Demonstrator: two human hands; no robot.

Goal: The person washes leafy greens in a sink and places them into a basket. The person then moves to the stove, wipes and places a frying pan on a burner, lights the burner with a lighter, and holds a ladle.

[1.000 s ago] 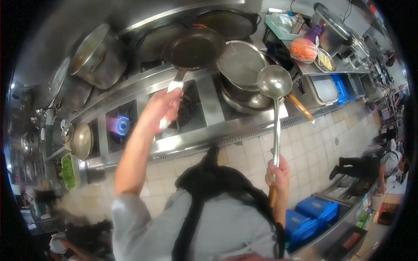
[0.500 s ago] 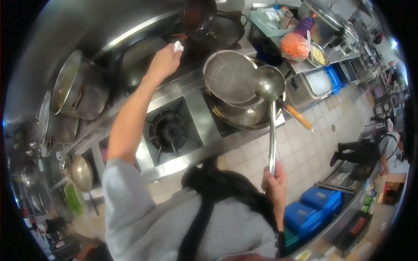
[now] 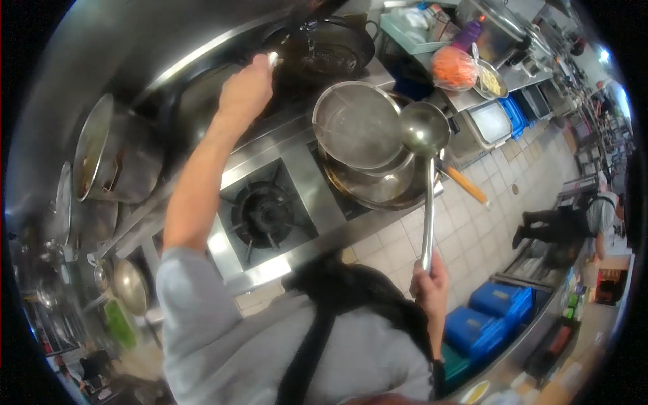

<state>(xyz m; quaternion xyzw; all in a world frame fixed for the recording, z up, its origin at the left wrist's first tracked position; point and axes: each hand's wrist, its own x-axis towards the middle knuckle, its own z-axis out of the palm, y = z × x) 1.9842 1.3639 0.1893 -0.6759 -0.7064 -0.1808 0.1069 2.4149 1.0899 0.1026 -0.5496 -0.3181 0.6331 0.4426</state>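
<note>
My left hand (image 3: 246, 88) is closed around a small white cloth (image 3: 273, 59) at the back of the range. Just beyond it sits a dark wok (image 3: 347, 47), with clear liquid falling into it from above. What the liquid comes from is dark and hard to make out. In my right hand (image 3: 430, 280) is the long metal handle of a ladle (image 3: 425, 128). The ladle's bowl hangs beside a round mesh strainer (image 3: 354, 125), which lies over a wide metal pot (image 3: 378, 192). A wooden handle (image 3: 466, 185) sticks out past the ladle.
A bare gas burner (image 3: 266, 212) lies in front of me. To the left stands a large deep pot (image 3: 121, 152). A bag of orange food (image 3: 453, 69) and a bowl (image 3: 491, 81) rest on the right counter. Blue bins (image 3: 499, 304) and another person (image 3: 574, 223) are at the right.
The dark wok tilted up at the back has moved up, mostly out of sight, and liquid now falls. My left hand has shifted slightly up and left. The ladle stays by the strainer.
</note>
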